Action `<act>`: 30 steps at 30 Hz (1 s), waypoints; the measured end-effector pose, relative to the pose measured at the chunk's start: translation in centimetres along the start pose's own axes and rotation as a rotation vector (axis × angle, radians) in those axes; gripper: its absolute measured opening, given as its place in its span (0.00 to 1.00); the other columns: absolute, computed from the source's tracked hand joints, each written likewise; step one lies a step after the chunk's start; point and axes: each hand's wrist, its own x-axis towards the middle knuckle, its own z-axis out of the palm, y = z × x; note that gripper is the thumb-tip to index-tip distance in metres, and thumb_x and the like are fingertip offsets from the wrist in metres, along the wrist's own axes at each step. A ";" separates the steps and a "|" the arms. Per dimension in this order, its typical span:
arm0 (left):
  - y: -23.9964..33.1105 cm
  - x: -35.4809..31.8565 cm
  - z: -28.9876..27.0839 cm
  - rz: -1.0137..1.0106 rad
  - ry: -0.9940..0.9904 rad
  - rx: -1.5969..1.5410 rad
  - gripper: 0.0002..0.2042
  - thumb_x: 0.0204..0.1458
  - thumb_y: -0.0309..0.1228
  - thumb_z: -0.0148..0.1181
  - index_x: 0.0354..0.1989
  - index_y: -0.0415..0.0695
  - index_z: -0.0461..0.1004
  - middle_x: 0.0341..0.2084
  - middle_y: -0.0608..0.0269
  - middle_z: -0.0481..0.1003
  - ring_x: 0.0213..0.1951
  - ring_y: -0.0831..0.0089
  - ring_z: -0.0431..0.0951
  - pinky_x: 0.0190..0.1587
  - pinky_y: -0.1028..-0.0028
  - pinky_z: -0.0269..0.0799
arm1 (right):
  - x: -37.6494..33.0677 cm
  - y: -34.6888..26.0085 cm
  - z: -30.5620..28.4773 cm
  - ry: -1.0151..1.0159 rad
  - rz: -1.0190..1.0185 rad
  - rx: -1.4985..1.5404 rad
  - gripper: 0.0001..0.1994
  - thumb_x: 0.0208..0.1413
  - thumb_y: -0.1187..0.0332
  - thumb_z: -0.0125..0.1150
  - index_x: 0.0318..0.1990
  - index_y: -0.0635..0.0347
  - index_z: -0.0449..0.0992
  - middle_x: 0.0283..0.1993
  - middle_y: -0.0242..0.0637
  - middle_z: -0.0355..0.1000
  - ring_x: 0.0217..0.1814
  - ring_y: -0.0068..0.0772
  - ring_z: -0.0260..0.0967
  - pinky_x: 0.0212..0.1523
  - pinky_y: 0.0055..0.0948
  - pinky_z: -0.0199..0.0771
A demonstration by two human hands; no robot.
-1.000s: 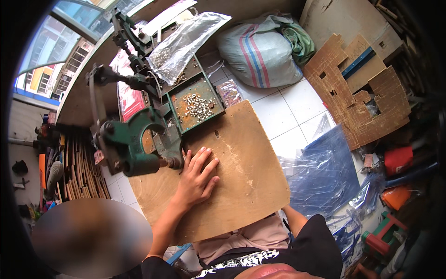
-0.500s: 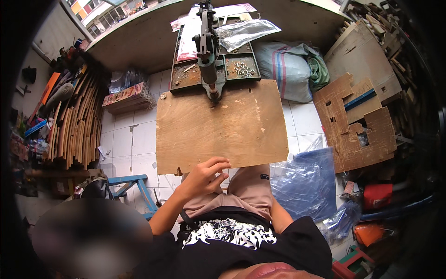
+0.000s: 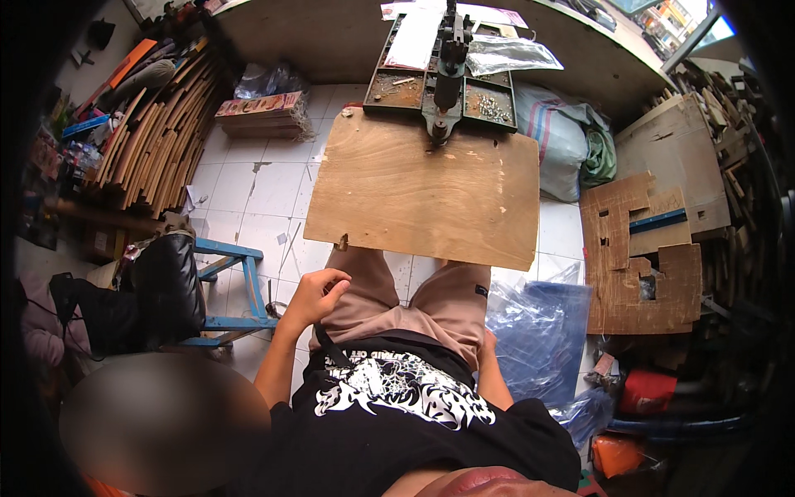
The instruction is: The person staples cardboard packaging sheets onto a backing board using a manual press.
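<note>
My left hand (image 3: pixel 319 294) is raised beside my left thigh, below the near left corner of a plywood board (image 3: pixel 426 195). Its fingers are loosely bent with the thumb apart, and it holds nothing. Down at the outer side of my right thigh is my right hand (image 3: pixel 490 341); its fingers are hidden. The board is bare on top, with a small notch at its near left edge. At its far edge stands a dark metal hand press (image 3: pixel 448 79). A compartment tray (image 3: pixel 389 108) around the press holds small metal fasteners (image 3: pixel 490 108).
Left are a bundle of printed cardboard (image 3: pixel 263 113), stacked wooden strips (image 3: pixel 166 137) and a blue frame (image 3: pixel 248 269). On the right lie a woven sack (image 3: pixel 548 149), cut plywood (image 3: pixel 638 282) and blue plastic sheeting (image 3: pixel 542 340). A clear plastic bag (image 3: pixel 513 56) rests on the tray.
My left hand has drawn back from the board's near edge toward my left thigh. The whole view has turned, so the board and press appear further right and higher.
</note>
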 end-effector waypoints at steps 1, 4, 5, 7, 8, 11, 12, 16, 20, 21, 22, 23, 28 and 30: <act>-0.7 -0.4 0.0 -0.006 0.043 0.014 0.09 0.54 0.28 0.61 0.38 0.35 0.78 0.27 0.56 0.79 0.25 0.75 0.77 0.30 0.75 0.73 | -1.5 -2.0 2.2 0.060 -0.065 0.052 0.15 0.58 0.66 0.56 0.52 0.57 0.71 0.45 0.41 0.73 0.38 0.33 0.75 0.37 0.33 0.75; -3.2 -1.1 -0.3 -0.024 0.118 0.020 0.09 0.54 0.29 0.60 0.38 0.35 0.78 0.27 0.55 0.79 0.25 0.74 0.77 0.31 0.75 0.73 | -7.1 -9.8 7.1 0.188 -0.274 0.174 0.14 0.60 0.67 0.54 0.53 0.58 0.69 0.44 0.38 0.72 0.36 0.30 0.74 0.34 0.29 0.74; -3.4 -1.1 -0.6 -0.031 0.120 0.041 0.09 0.54 0.29 0.60 0.37 0.35 0.78 0.27 0.54 0.79 0.26 0.72 0.78 0.32 0.73 0.74 | -8.6 -12.4 8.1 0.190 -0.338 0.215 0.15 0.60 0.67 0.54 0.53 0.59 0.69 0.44 0.38 0.72 0.36 0.32 0.74 0.34 0.30 0.75; -4.7 -0.5 -0.7 -0.014 0.143 0.043 0.10 0.54 0.29 0.60 0.37 0.35 0.78 0.27 0.53 0.79 0.26 0.70 0.78 0.32 0.73 0.74 | -10.5 -16.3 9.0 0.196 -0.484 0.264 0.16 0.60 0.67 0.55 0.55 0.58 0.68 0.44 0.37 0.72 0.37 0.31 0.73 0.36 0.31 0.74; -5.5 -0.1 -0.7 -0.001 0.173 0.051 0.10 0.54 0.29 0.59 0.37 0.34 0.78 0.27 0.52 0.79 0.27 0.68 0.79 0.32 0.72 0.74 | -11.5 -17.8 9.7 0.200 -0.487 0.263 0.16 0.60 0.67 0.55 0.55 0.58 0.68 0.44 0.37 0.72 0.37 0.31 0.73 0.36 0.31 0.74; -7.4 1.3 -0.7 -0.011 0.252 0.035 0.11 0.54 0.29 0.58 0.38 0.33 0.78 0.32 0.48 0.79 0.33 0.62 0.81 0.39 0.68 0.75 | -13.7 -20.7 11.4 0.208 -0.647 0.214 0.13 0.62 0.66 0.54 0.52 0.58 0.70 0.44 0.38 0.73 0.37 0.30 0.74 0.35 0.28 0.75; -8.0 1.6 -0.7 -0.013 0.305 0.040 0.11 0.54 0.30 0.57 0.39 0.32 0.78 0.34 0.47 0.79 0.35 0.60 0.81 0.42 0.67 0.75 | -14.2 -21.2 11.8 0.145 -0.630 0.145 0.15 0.62 0.64 0.55 0.53 0.57 0.70 0.46 0.38 0.73 0.39 0.31 0.74 0.38 0.30 0.75; -8.8 3.2 0.5 -0.198 0.220 0.000 0.23 0.54 0.27 0.56 0.60 0.35 0.65 0.55 0.42 0.70 0.59 0.54 0.69 0.62 0.63 0.61 | -17.1 -21.5 14.6 0.070 -0.618 -0.233 0.18 0.62 0.60 0.58 0.55 0.59 0.70 0.49 0.38 0.73 0.44 0.30 0.72 0.45 0.31 0.74; -11.5 5.3 3.0 -0.011 0.135 -0.138 0.29 0.55 0.27 0.54 0.65 0.36 0.56 0.62 0.39 0.60 0.66 0.49 0.56 0.68 0.63 0.49 | -19.1 -20.5 18.5 -0.075 -0.671 -0.493 0.23 0.60 0.64 0.60 0.60 0.62 0.66 0.54 0.42 0.70 0.50 0.30 0.69 0.50 0.28 0.70; -11.4 5.6 3.1 0.044 0.203 -0.045 0.29 0.55 0.28 0.54 0.66 0.36 0.55 0.62 0.39 0.59 0.67 0.48 0.55 0.68 0.64 0.48 | -20.7 -20.1 20.2 -0.077 -0.688 -0.522 0.28 0.59 0.65 0.60 0.65 0.62 0.60 0.60 0.45 0.66 0.54 0.33 0.68 0.54 0.30 0.68; -11.8 5.7 3.2 -0.003 0.182 -0.070 0.28 0.56 0.28 0.53 0.65 0.36 0.55 0.63 0.39 0.57 0.67 0.47 0.54 0.68 0.63 0.49 | -20.9 -19.9 20.8 -0.084 -0.682 -0.538 0.28 0.59 0.65 0.60 0.65 0.62 0.60 0.60 0.45 0.66 0.54 0.33 0.68 0.54 0.30 0.68; -12.2 5.7 3.2 -0.012 0.193 -0.060 0.27 0.56 0.28 0.53 0.65 0.36 0.56 0.62 0.39 0.59 0.66 0.47 0.56 0.67 0.63 0.50 | -20.9 -19.8 21.4 -0.058 -0.706 -0.620 0.30 0.59 0.66 0.60 0.66 0.63 0.58 0.61 0.45 0.65 0.54 0.33 0.67 0.54 0.30 0.68; -16.3 6.3 3.4 0.027 0.141 -0.136 0.30 0.56 0.34 0.56 0.66 0.40 0.56 0.61 0.35 0.58 0.64 0.40 0.57 0.64 0.57 0.57 | -19.8 -20.3 24.1 -0.104 -0.727 -0.786 0.28 0.58 0.67 0.60 0.65 0.64 0.60 0.61 0.47 0.67 0.60 0.37 0.66 0.59 0.31 0.65; -17.5 6.8 3.9 -0.047 0.182 -0.269 0.27 0.57 0.34 0.55 0.64 0.41 0.58 0.61 0.34 0.58 0.62 0.41 0.60 0.62 0.58 0.60 | -16.9 -21.0 21.9 -0.143 -0.633 -1.075 0.31 0.63 0.63 0.54 0.69 0.64 0.52 0.67 0.43 0.60 0.65 0.43 0.60 0.64 0.33 0.58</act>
